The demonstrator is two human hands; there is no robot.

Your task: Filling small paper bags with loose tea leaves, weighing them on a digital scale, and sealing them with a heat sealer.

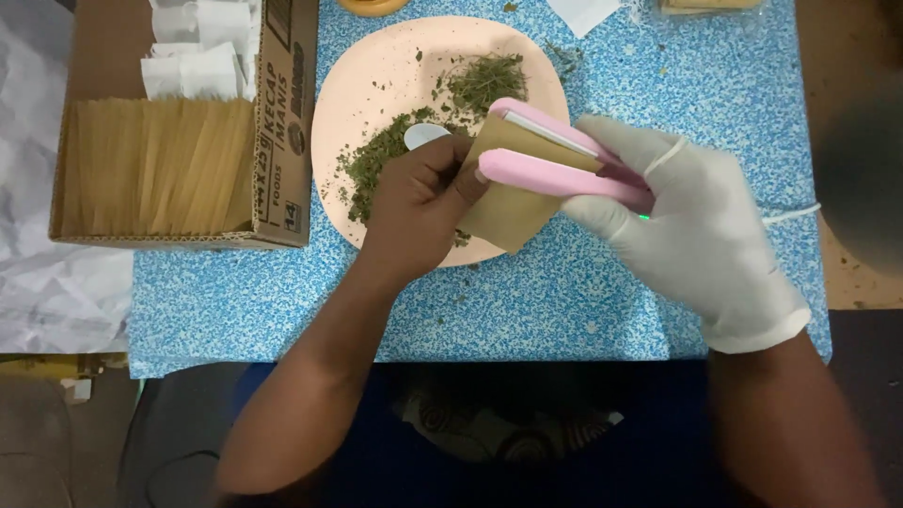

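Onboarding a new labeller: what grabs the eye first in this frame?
At centre, the gloved right hand clamps a pink sealer over the top edge of a small brown pouch, which the bare left hand steadies. Behind them a pale pink plate holds loose dried green herbs on a blue speckled tablecloth. At far left, a cardboard box stands packed with more brown pouches.

Blue speckled tabletop (583,301), dim dark floor (141,433) below, white crumpled sheet (38,282) at left

Spoon (425,134) mostly hidden behind left hand (419,202); box (179,122) cut off at top.
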